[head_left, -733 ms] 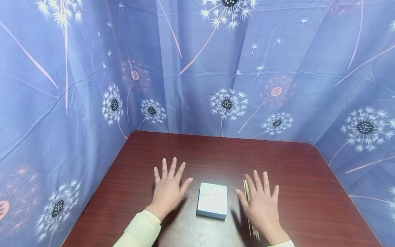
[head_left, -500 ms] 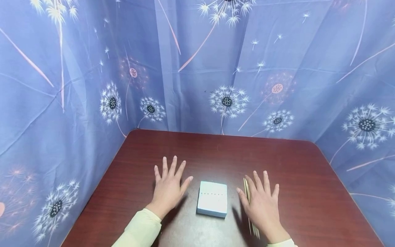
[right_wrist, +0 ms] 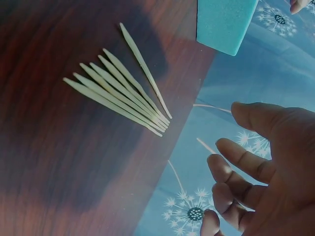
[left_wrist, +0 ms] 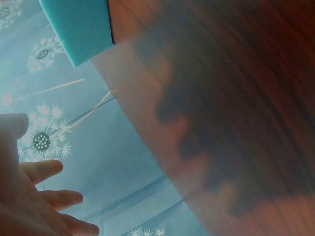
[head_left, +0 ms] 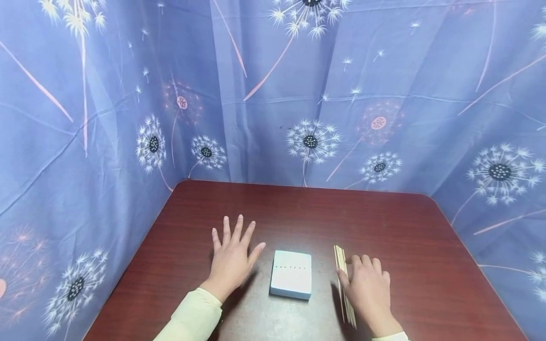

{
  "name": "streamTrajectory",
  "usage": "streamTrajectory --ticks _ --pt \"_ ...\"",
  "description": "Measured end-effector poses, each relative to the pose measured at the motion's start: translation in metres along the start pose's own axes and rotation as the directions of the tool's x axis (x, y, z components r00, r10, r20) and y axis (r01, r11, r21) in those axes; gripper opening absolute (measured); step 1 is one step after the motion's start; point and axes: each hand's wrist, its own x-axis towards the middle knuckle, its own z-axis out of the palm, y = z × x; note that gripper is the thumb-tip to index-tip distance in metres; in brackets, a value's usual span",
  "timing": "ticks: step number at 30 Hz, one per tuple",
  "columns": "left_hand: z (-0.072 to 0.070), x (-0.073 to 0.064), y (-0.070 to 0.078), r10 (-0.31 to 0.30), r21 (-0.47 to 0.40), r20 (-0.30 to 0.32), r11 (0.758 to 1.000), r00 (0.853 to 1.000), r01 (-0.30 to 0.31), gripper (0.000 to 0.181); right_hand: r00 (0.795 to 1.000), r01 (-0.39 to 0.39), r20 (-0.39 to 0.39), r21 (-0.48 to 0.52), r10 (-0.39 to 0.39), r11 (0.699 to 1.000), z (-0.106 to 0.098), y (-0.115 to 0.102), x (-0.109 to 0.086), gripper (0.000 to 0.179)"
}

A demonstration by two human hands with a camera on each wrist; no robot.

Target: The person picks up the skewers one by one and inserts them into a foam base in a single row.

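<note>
A pale blue foam-like block (head_left: 292, 277) with a row of small dark holes across its top sits on the table between the hands. My left hand (head_left: 231, 265) is to its left, fingers spread, holding nothing. Several thin wooden sticks (head_left: 340, 258) lie to the block's right. In the right wrist view these sticks (right_wrist: 130, 98) fan out on the table with tapered ends, one a little apart. Over the sticks' right side is my right hand (head_left: 370, 286), partly covering them in the head view. Its fingers are loosely bent, with nothing between them and the thumb.
The dark red-brown wooden table (head_left: 298, 208) has rounded far corners. Blue curtains (head_left: 264, 132) printed with dandelions hang along its back and both sides. A pale yellow sleeve (head_left: 196, 310) covers the left forearm.
My right hand's fingers have gone from spread and straight to bent, uncovering more of the sticks. The left hand stays where it was; the head view has shifted slightly.
</note>
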Motion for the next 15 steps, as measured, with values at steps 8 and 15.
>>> streamTrajectory --ticks 8,15 --pt "0.0008 -0.0027 -0.0023 0.026 -0.06 0.074 0.998 0.997 -0.021 0.074 1.0 -0.002 0.01 0.012 0.002 1.0 0.002 -0.0005 -0.0002 0.035" --pt "0.0046 -0.0064 -0.0081 0.17 -0.349 0.333 0.936 0.928 -0.046 0.083 0.998 -0.018 0.057 0.013 0.017 1.0 0.0022 0.0011 -0.0009 0.034"
